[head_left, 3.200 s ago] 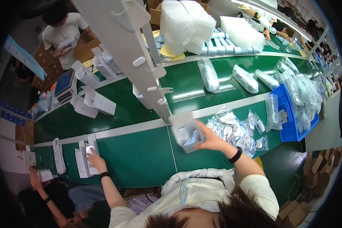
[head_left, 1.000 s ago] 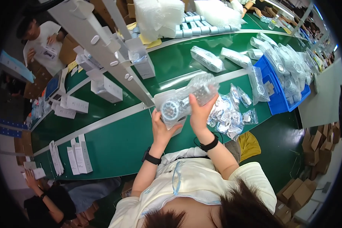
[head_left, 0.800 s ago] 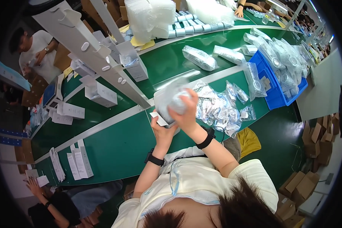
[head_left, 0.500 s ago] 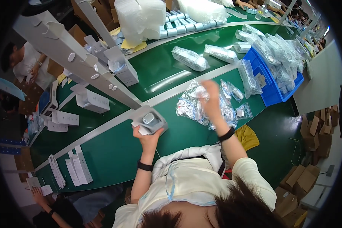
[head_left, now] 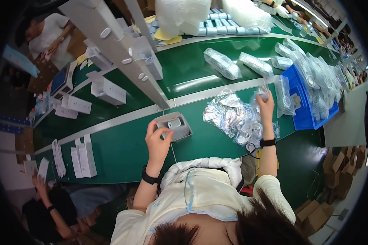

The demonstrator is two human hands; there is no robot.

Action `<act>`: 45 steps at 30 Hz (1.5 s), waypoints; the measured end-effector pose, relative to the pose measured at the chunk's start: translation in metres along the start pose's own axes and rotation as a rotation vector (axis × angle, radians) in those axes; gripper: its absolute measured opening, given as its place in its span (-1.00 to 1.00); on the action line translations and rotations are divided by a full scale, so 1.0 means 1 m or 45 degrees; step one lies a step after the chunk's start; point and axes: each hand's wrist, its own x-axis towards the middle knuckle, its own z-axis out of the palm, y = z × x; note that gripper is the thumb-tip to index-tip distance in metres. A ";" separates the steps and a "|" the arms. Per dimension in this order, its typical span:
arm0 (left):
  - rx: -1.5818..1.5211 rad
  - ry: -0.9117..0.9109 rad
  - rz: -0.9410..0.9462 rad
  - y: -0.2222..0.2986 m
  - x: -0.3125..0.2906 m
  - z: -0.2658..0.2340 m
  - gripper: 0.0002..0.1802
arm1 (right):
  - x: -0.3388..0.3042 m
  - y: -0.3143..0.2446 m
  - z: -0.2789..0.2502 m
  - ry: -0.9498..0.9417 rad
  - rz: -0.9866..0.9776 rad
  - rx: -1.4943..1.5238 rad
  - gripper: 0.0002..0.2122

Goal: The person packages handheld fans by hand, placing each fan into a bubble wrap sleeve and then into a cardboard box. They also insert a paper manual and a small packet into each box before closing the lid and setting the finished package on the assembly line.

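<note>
An open white box [head_left: 186,136] stands on the green table in front of me, with a rounded light-grey device [head_left: 174,123] showing inside. My left hand [head_left: 157,141] is curled around the box's near left corner, fingers outside and thumb at the inner side. Farther right, my right hand [head_left: 265,104] has its fingers pinched on a small clear plastic bag [head_left: 260,94]; what the bag contains is hard to make out. Beside that hand lies a pile of small clear bags [head_left: 229,112] with white and blue contents.
A tilted blue bin [head_left: 292,96] overflows with bubble-wrapped packs [head_left: 321,87]. More wrapped packs [head_left: 222,63] lie on the green belt [head_left: 180,69]. A grey metal post [head_left: 126,53] rises at the left. Flat white cartons [head_left: 83,159] lie left. Other people work nearby.
The box now stands lower on the table, and my left hand has shifted its hold to the near left corner. My right hand has moved right across the pile and pinches a bag.
</note>
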 end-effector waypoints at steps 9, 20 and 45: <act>0.053 -0.083 -0.230 0.003 0.025 -0.014 -0.87 | -0.112 -0.162 0.121 -0.691 -1.193 0.383 -0.70; -0.155 0.034 -0.165 -0.014 0.017 -0.001 -0.91 | -0.124 -0.168 0.134 -0.896 -1.346 -0.420 -0.78; 1.041 -0.163 -1.639 -0.420 -0.056 -0.430 0.22 | -0.143 -0.158 0.140 -0.763 -1.030 -0.234 -0.30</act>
